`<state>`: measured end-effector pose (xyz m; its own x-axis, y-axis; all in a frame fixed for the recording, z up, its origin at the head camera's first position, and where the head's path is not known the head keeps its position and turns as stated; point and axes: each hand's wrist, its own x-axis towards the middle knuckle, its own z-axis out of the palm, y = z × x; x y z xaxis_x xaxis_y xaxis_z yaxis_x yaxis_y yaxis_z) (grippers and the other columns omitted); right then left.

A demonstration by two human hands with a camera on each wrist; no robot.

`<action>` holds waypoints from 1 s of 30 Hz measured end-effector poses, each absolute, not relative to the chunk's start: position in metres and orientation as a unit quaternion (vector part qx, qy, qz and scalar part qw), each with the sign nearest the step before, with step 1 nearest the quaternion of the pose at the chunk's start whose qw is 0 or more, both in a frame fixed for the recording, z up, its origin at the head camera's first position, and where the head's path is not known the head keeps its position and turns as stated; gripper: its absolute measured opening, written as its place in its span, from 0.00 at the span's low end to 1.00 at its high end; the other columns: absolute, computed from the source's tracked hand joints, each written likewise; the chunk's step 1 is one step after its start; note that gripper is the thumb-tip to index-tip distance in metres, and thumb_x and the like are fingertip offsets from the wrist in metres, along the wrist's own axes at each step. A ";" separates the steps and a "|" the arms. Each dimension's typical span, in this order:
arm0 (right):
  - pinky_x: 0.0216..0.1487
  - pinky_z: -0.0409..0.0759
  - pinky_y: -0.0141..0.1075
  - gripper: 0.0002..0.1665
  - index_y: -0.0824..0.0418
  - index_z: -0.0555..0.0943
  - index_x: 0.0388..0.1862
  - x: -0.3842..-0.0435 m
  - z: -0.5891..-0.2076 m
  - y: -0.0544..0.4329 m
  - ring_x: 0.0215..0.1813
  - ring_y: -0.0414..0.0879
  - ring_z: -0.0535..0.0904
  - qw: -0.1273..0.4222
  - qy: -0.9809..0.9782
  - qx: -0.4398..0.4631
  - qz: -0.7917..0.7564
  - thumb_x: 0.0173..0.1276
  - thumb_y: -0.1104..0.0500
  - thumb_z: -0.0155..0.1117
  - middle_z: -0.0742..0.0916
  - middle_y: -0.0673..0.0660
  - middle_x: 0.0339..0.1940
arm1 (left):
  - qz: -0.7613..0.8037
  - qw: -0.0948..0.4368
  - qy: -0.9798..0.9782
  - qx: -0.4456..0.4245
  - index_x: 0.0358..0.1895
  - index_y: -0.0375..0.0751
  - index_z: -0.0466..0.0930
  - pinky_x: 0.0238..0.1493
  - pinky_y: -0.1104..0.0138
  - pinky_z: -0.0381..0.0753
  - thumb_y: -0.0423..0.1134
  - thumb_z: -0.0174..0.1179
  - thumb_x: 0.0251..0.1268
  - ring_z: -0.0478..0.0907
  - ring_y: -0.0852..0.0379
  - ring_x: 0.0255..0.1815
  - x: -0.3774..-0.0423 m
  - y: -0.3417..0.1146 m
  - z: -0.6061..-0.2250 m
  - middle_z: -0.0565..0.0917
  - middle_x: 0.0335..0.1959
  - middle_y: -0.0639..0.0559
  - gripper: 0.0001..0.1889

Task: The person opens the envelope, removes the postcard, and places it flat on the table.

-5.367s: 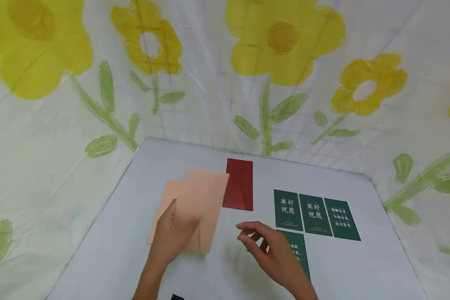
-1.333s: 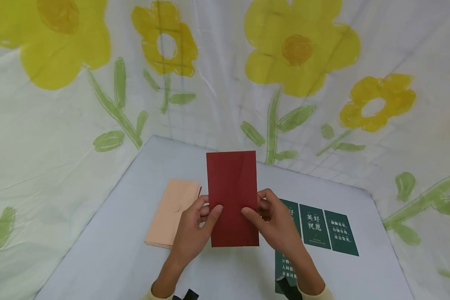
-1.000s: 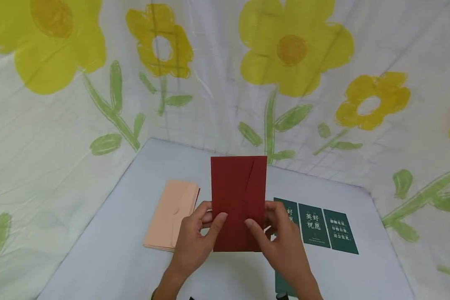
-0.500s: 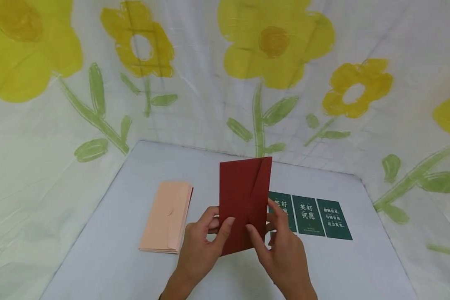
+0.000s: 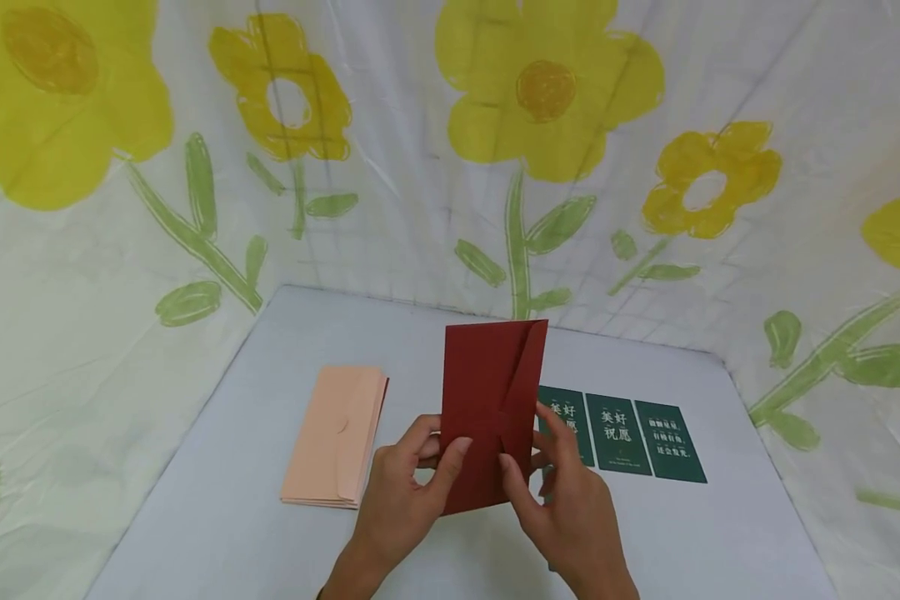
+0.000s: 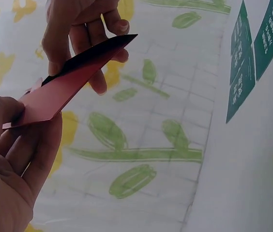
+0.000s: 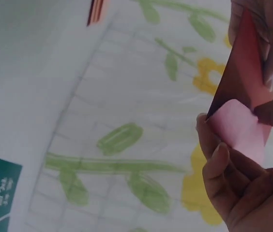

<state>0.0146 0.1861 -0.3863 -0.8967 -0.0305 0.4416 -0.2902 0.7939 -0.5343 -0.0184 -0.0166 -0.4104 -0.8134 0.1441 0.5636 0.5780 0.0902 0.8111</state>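
A red envelope [image 5: 483, 392] stands raised over the table between both hands, its flap side toward the head camera. My left hand [image 5: 405, 492] pinches its lower left edge, thumb in front and fingers behind. At the lower right edge, my right hand [image 5: 570, 504] holds it with the thumb against the flap edge and the fingers behind. The flap [image 7: 235, 121] stands lifted off the body in the right wrist view, leaving a gap. The left wrist view shows the envelope [image 6: 54, 99] edge-on, with a dark opening along one side.
A stack of peach envelopes [image 5: 326, 437] lies to the left, a red edge showing beneath it. Green cards with white Chinese lettering [image 5: 618, 433] lie in a row at right, partly behind my right hand. A flower-patterned curtain [image 5: 397, 208] hangs behind the white table [image 5: 240, 467].
Earlier my left hand held peach envelopes; these now lie stacked at left. Both hands have since raised a red envelope and turned it slightly, and its flap has come away from the body.
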 end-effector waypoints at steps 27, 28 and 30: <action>0.40 0.84 0.27 0.18 0.58 0.80 0.61 0.013 -0.389 0.208 0.43 0.42 0.87 0.283 -0.866 0.084 0.402 0.77 0.72 0.61 0.88 0.52 0.54 | -0.692 0.106 -0.681 -0.215 0.58 0.47 0.81 0.50 0.58 0.88 0.32 0.59 0.81 0.91 0.54 0.46 -0.022 -0.028 -0.411 0.92 0.44 0.52 0.10; 0.41 0.84 0.27 0.18 0.58 0.81 0.61 0.013 -0.389 0.208 0.44 0.42 0.87 0.278 -0.865 0.080 0.411 0.77 0.72 0.61 0.88 0.51 0.54 | -0.692 0.105 -0.681 -0.216 0.58 0.46 0.81 0.50 0.58 0.88 0.32 0.59 0.81 0.91 0.54 0.46 -0.022 -0.028 -0.411 0.92 0.44 0.52 0.10; 0.42 0.85 0.29 0.17 0.57 0.81 0.60 0.013 -0.389 0.208 0.48 0.41 0.86 0.263 -0.858 0.076 0.434 0.78 0.71 0.61 0.87 0.50 0.54 | -0.693 0.102 -0.679 -0.219 0.58 0.46 0.81 0.50 0.58 0.88 0.32 0.59 0.81 0.91 0.54 0.46 -0.022 -0.029 -0.411 0.92 0.44 0.52 0.10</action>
